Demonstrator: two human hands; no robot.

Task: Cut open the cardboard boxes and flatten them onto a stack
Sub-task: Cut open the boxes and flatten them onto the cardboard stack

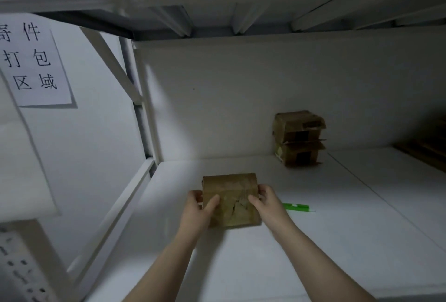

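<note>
A small brown cardboard box (230, 195), taped and wrinkled on top, sits on the white shelf surface (313, 241) in front of me. My left hand (196, 212) grips its left side, thumb on top. My right hand (268, 201) grips its right side, thumb on the top face. A green cutter (298, 207) lies on the shelf just right of my right hand. Two more cardboard boxes (299, 137) are stacked one on the other against the back wall to the right.
A white metal shelf frame (142, 113) rises at the left, with another shelf overhead. A paper sign (31, 60) hangs on the left wall. A power strip (21, 275) is at the bottom left. Something brown (424, 152) lies at the far right edge.
</note>
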